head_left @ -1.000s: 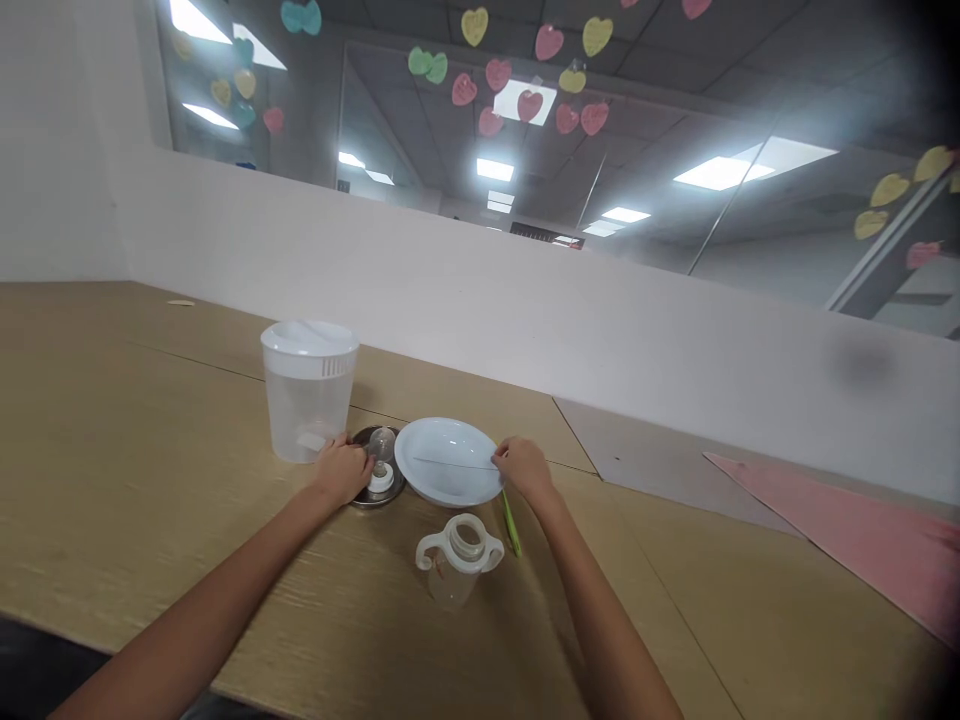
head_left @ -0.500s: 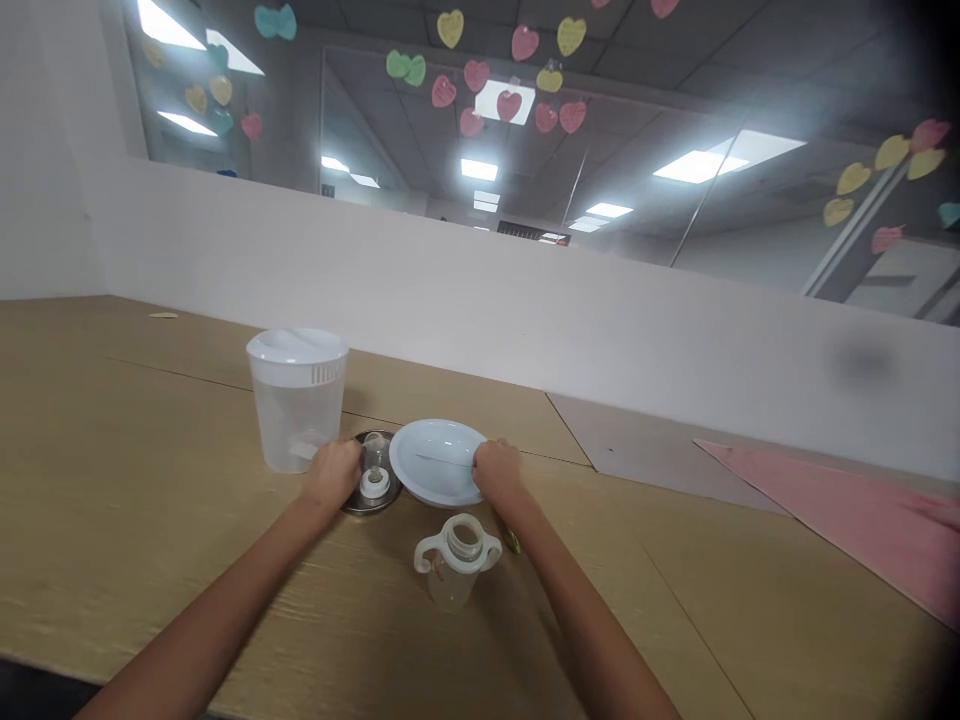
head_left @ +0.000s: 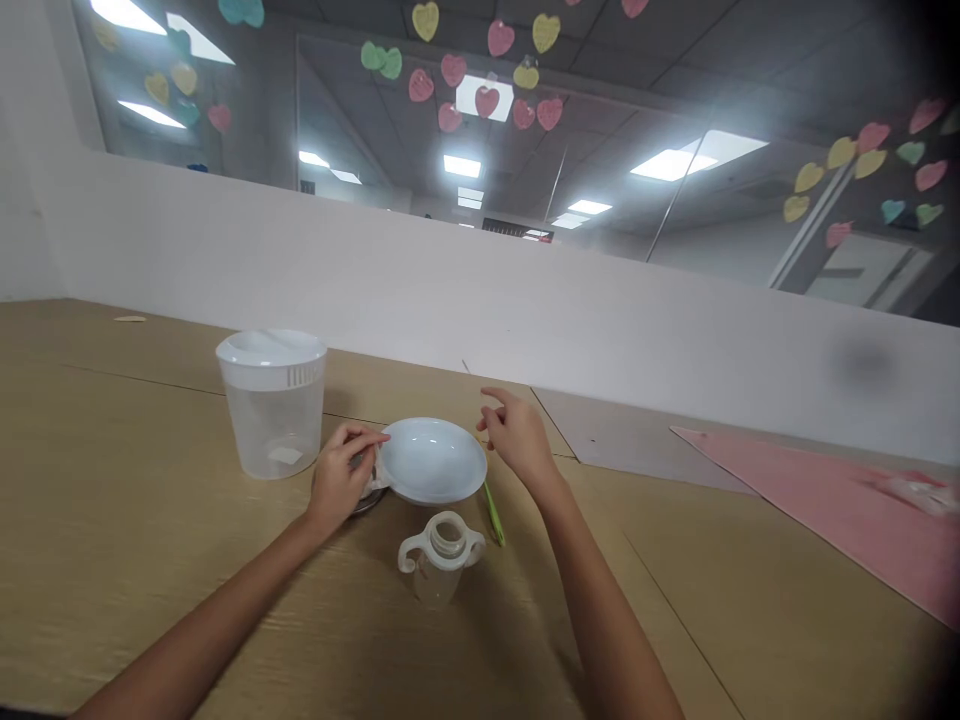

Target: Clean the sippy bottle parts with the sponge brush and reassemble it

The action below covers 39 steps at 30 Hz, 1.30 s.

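My left hand (head_left: 341, 478) curls over a round metal dish (head_left: 367, 505), mostly hiding it, with a white ring piece (head_left: 379, 482) at the plate's edge. Its fingertips almost reach a shallow white plate (head_left: 432, 460). My right hand (head_left: 517, 435) hangs in the air beyond the plate's right side, fingers apart, holding nothing. A green stick (head_left: 493, 512) lies below that hand. Nearer me stands a clear bottle with white twin handles (head_left: 441, 560). Left of my left hand is a clear plastic jug with a white lid (head_left: 274, 405).
All this stands on a light wooden table (head_left: 150, 420) with seams across it. A low white wall (head_left: 450, 290) runs behind, topped by glass with paper hearts. A grey board (head_left: 630, 440) and a pink sheet (head_left: 817, 510) lie at the right.
My right hand has lifted off the plate's rim and opened. The thin line across the plate no longer shows. My left hand now covers more of the dish.
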### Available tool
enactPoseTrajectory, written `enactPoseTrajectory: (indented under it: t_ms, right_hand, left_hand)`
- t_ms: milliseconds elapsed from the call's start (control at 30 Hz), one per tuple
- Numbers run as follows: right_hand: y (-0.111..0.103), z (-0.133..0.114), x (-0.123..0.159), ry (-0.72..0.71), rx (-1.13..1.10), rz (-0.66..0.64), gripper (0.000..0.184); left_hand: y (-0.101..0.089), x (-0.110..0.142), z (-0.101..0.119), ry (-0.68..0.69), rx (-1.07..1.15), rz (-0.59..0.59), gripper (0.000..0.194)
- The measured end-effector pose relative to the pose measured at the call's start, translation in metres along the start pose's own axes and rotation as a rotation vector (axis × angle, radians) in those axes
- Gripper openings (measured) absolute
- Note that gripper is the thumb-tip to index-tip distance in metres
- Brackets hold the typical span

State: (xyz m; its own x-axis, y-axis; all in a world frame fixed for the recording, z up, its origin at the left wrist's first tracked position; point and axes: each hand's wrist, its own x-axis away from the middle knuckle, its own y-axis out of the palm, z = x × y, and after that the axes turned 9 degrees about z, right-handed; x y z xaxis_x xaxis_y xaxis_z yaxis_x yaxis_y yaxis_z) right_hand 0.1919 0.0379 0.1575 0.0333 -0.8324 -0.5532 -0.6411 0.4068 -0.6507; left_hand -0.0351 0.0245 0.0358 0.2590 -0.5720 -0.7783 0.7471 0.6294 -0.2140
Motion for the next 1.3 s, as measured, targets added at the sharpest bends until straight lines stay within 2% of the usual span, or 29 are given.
enactPoseTrajectory:
  t_ms: [67,167,300,400,600,767,867,967,1100,1300]
  right_hand:
    - [-0.006,-0.005,0.000,-0.008,-0.163,0.038,0.035]
    - [-0.013,-0.015,0.000,0.001,-0.392,0.060,0.028]
    - [-0.021,-0.026,0.000,0.048,-0.666,0.033,0.023]
    - [-0.030,-0.028,0.002,0.081,-0.772,0.013,0.027]
    - [-0.038,-0.032,0.007,0.039,-0.782,0.186,0.046]
    - [-0.032,-0.032,0.007,-0.013,-0.739,0.178,0.059]
    - [-0.030,-0.030,0.006,0.002,-0.741,0.186,0.059]
    - [-0.030,-0.030,0.006,0.030,-0.754,0.206,0.051]
    - [-0.032,-0.034,0.009,0.033,-0.752,0.147,0.039]
    - [-0.040,-0.051,0.027,-0.019,-0.744,0.012,0.054]
  left_hand:
    - [0.009,0.005,0.005,-0.016,0.054,-0.060,0.027]
    - [0.019,0.010,0.011,0.040,0.050,-0.140,0.025]
    - [0.025,0.017,0.011,0.143,-0.002,-0.297,0.027]
    - [0.027,0.022,0.007,0.191,-0.045,-0.385,0.031]
    - [0.027,0.028,0.001,0.219,-0.056,-0.427,0.029]
    - [0.026,0.031,0.004,0.247,-0.034,-0.479,0.029]
    - [0.029,0.034,0.005,0.257,-0.055,-0.471,0.030]
    - [0.031,0.036,0.005,0.272,-0.068,-0.464,0.033]
    - [0.032,0.038,0.005,0.284,-0.057,-0.447,0.035]
    - [0.033,0.039,0.006,0.242,-0.074,-0.438,0.035]
